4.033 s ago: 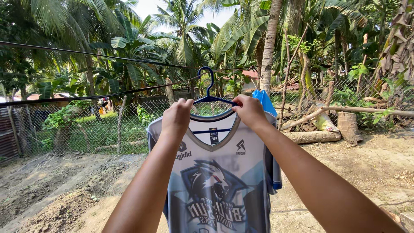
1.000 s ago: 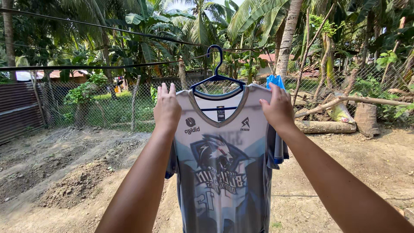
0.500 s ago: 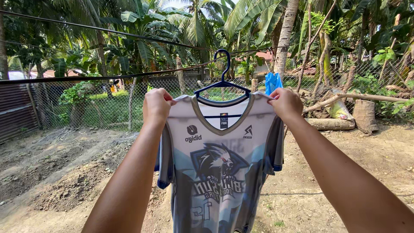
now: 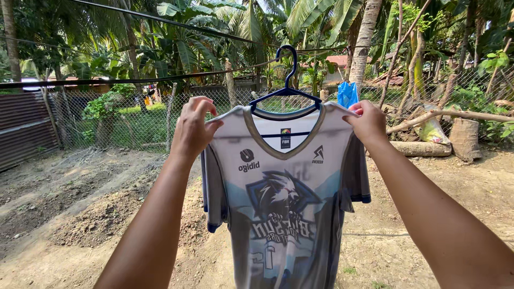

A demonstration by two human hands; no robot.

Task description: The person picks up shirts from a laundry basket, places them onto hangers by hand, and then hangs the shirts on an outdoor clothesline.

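Outdoor yard of bare packed earth [image 4: 80,214], with palm and banana trees behind a chain-link fence [image 4: 134,118] at the far side. We list what we see.

Item one: a clothesline [image 4: 107,81], a dark cord that runs from the left edge toward the middle, at about head height.

Item two: a dark blue hanger [image 4: 286,80], its hook at the line; we cannot tell whether the hook bears on the cord.

Item three: a white and blue sports jersey [image 4: 284,203] on the hanger, centre of the scene, front toward us, with a grey V-neck and an animal-head emblem on the chest. It hangs straight, clear of the ground.

Item four: our left hand [image 4: 191,131], fingers curled, pinching the jersey's left shoulder seam.

Item five: our right hand [image 4: 368,124], closed on the jersey's right shoulder.

Item six: a blue plastic bag [image 4: 348,93], just beyond the right hand.

Item seven: a fallen log [image 4: 423,148] and a stump [image 4: 465,140], far right.

Item eight: a corrugated metal sheet [image 4: 24,128], far left.
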